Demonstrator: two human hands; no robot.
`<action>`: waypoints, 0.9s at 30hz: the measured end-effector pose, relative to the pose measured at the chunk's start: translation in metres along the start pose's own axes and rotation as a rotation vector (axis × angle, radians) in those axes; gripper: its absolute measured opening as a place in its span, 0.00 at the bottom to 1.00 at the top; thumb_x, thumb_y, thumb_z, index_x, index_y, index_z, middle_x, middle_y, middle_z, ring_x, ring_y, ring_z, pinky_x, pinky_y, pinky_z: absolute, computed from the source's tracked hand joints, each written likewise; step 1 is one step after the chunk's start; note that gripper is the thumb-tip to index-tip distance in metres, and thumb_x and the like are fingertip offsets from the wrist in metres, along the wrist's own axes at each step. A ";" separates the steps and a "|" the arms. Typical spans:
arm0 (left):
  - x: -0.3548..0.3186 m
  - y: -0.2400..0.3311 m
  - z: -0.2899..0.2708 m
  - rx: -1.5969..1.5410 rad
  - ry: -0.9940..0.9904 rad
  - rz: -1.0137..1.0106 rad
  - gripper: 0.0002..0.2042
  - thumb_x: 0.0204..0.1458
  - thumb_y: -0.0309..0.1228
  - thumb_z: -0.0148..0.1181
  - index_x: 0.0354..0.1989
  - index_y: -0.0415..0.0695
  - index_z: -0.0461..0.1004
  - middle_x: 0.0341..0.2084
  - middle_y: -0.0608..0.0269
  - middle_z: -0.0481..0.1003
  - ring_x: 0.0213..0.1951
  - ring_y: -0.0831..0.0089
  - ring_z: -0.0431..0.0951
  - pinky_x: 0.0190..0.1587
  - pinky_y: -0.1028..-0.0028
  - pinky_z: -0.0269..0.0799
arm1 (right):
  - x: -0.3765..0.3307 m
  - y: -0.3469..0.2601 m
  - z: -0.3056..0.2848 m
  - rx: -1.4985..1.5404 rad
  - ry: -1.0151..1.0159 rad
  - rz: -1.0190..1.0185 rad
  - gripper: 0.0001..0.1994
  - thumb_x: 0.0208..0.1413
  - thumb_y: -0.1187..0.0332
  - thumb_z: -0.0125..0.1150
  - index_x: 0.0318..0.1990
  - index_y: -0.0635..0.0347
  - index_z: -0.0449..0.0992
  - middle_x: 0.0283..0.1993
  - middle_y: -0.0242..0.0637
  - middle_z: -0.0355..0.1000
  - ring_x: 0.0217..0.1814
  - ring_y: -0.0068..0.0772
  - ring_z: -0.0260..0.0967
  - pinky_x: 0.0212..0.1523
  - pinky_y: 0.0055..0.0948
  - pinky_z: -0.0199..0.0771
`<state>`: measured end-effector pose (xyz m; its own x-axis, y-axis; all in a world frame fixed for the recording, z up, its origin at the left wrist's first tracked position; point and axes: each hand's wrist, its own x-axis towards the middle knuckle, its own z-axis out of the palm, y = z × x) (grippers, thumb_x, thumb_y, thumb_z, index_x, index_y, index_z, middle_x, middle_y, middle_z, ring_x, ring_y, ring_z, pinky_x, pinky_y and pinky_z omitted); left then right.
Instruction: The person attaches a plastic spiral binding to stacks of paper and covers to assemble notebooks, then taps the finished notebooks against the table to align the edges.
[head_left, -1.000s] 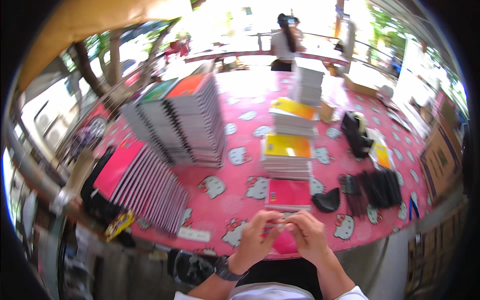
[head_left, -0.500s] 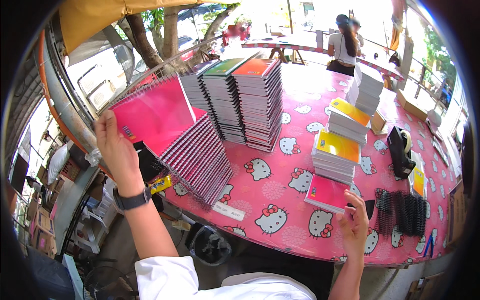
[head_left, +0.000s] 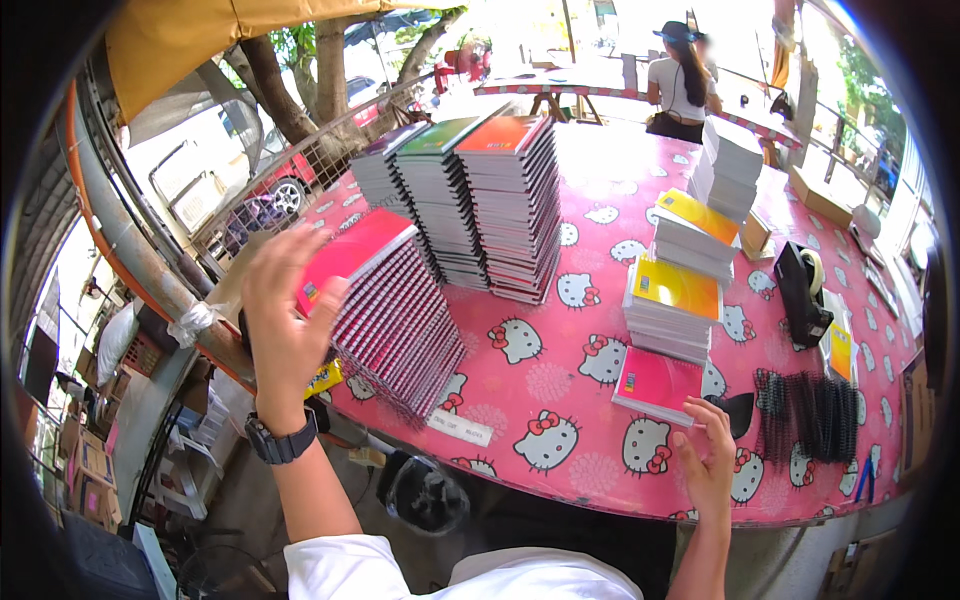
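At the left of the table, a tall stack of pink spiral notebooks (head_left: 395, 305) leans slightly, its wire bindings facing several ways. Beside its top cover is my left hand (head_left: 285, 325), fingers spread, the thumb over the cover's near edge; whether it touches is unclear. On the right lies a low pile of pink-covered pages (head_left: 658, 382) with no spiral in it. My right hand (head_left: 708, 458) is at that pile's near right corner, fingers apart and slightly bent, holding nothing I can see. Black spiral coils (head_left: 808, 418) lie further right.
Stacks of bound notebooks (head_left: 515, 220) stand behind the pink one. Yellow-covered page piles (head_left: 680, 300) run back along the right. A black tape dispenser (head_left: 800, 300) and blue-handled pliers (head_left: 866, 478) are at the far right. A person (head_left: 682, 85) stands beyond the table.
The pink notebook my left hand held raised over the left stack now lies on top, let go. My left hand has moved right and down. The right hand has barely moved.
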<state>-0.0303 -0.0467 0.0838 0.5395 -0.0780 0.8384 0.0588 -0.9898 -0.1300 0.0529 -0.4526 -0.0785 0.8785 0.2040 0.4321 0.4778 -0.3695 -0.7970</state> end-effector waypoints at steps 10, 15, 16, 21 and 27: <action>-0.020 0.006 0.016 0.063 -0.129 -0.136 0.17 0.49 0.34 0.64 0.48 0.43 0.78 0.40 0.59 0.74 0.43 0.61 0.70 0.48 0.63 0.67 | -0.007 0.009 0.011 -0.051 -0.032 -0.009 0.15 0.47 0.72 0.62 0.45 0.64 0.75 0.49 0.44 0.72 0.53 0.43 0.66 0.54 0.36 0.65; -0.017 0.006 0.019 0.149 -0.130 -0.108 0.19 0.50 0.35 0.63 0.51 0.44 0.76 0.47 0.57 0.74 0.50 0.58 0.69 0.54 0.62 0.64 | -0.009 0.024 0.007 -0.081 -0.028 -0.055 0.14 0.47 0.74 0.62 0.43 0.63 0.75 0.47 0.44 0.72 0.51 0.45 0.66 0.51 0.35 0.67; -0.018 0.012 0.021 0.260 -0.059 -0.050 0.19 0.52 0.36 0.62 0.52 0.43 0.75 0.51 0.55 0.73 0.54 0.56 0.68 0.58 0.61 0.61 | -0.009 0.026 0.009 -0.081 -0.018 -0.048 0.13 0.47 0.75 0.61 0.43 0.63 0.76 0.47 0.44 0.73 0.50 0.44 0.67 0.51 0.35 0.67; -0.040 0.132 0.071 -0.283 0.105 0.027 0.12 0.49 0.29 0.63 0.43 0.43 0.78 0.49 0.55 0.74 0.52 0.58 0.71 0.56 0.61 0.63 | -0.010 0.054 0.009 -0.106 0.129 -0.003 0.08 0.49 0.78 0.60 0.38 0.64 0.76 0.41 0.39 0.75 0.44 0.38 0.70 0.44 0.30 0.70; -0.066 0.245 0.187 -0.890 -0.375 0.356 0.14 0.43 0.33 0.67 0.39 0.45 0.77 0.44 0.61 0.75 0.48 0.61 0.73 0.50 0.64 0.70 | -0.018 0.084 0.012 0.090 0.315 0.157 0.05 0.52 0.79 0.58 0.36 0.64 0.77 0.33 0.35 0.72 0.34 0.22 0.69 0.34 0.19 0.69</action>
<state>0.1057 -0.2614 -0.1030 0.6401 -0.4930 0.5893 -0.7173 -0.6581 0.2287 0.0772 -0.4767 -0.1583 0.9055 -0.1435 0.3993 0.3471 -0.2905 -0.8917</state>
